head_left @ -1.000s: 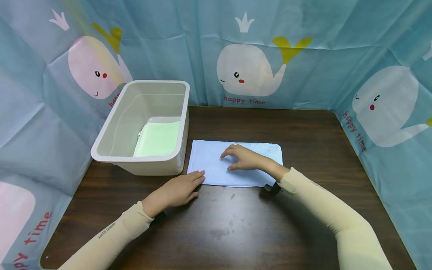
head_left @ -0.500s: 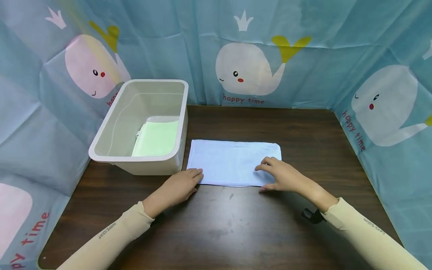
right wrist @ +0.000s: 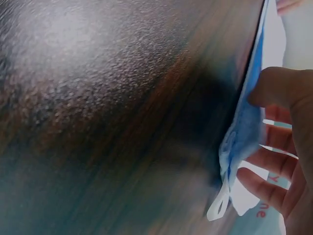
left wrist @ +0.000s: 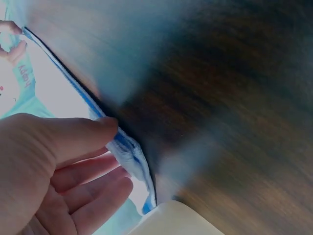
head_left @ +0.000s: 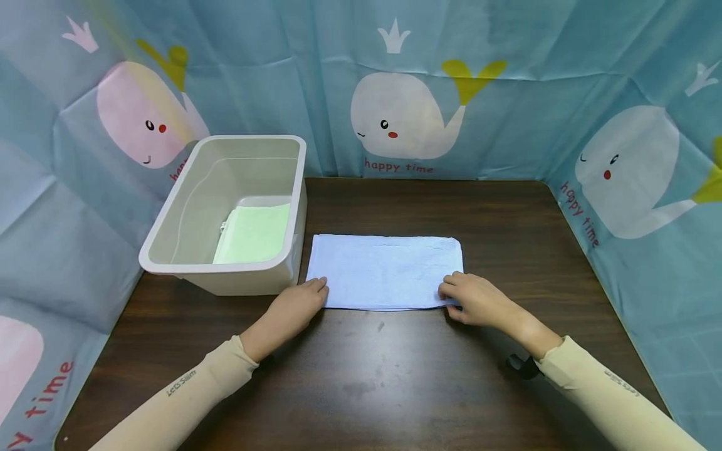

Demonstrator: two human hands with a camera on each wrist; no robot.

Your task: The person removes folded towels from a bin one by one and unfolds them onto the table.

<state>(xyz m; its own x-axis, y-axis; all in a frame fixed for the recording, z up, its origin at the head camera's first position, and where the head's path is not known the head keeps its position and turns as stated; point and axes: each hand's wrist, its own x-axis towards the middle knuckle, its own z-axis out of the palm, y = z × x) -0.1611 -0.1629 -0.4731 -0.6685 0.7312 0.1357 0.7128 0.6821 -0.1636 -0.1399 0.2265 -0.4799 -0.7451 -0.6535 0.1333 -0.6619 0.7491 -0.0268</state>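
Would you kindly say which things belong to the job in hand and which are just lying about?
In the job:
folded blue cloth
left hand
right hand

Apparently lying about:
grey bin, possibly related
green item inside it
whale-print curtain

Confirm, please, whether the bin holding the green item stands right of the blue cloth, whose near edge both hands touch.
The side is wrong: the head view shows the bin holding the green item standing left of the blue cloth, whose near edge the left hand and right hand touch.

the cloth (head_left: 389,272) lies on the table (head_left: 389,382), right of the bin (head_left: 225,269); a flat piece (head_left: 255,233) lies inside.
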